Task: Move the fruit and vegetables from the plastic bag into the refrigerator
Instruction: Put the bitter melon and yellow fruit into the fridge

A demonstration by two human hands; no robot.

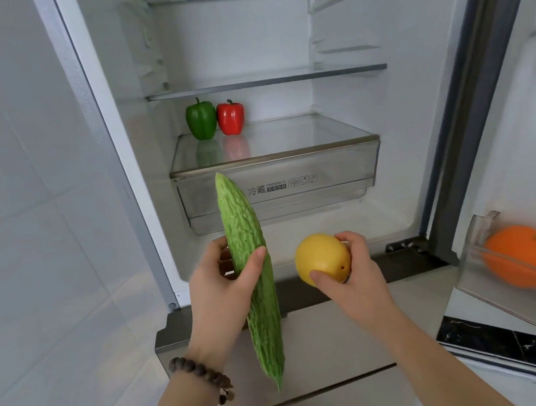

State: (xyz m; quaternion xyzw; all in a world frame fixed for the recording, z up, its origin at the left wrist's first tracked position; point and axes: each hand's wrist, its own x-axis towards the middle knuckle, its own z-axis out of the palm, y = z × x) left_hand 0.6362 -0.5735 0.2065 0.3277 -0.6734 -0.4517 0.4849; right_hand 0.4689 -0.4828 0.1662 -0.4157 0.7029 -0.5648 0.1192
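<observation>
My left hand (223,288) grips a long, bumpy green bitter gourd (251,267), held nearly upright in front of the open refrigerator (117,120). My right hand (356,276) holds a round yellow fruit (319,257) just to the right of the gourd. Inside, a green bell pepper (201,119) and a red bell pepper (231,118) stand side by side at the back left of the glass shelf (302,136) above the clear crisper drawer (324,174). The plastic bag is out of view.
The refrigerator door (484,86) stands open on the right; its lower clear bin (472,243) holds two oranges (525,256). An upper glass shelf (266,81) is bare. A white tiled wall (18,203) runs along the left. Closed freezer drawers (315,351) lie below my hands.
</observation>
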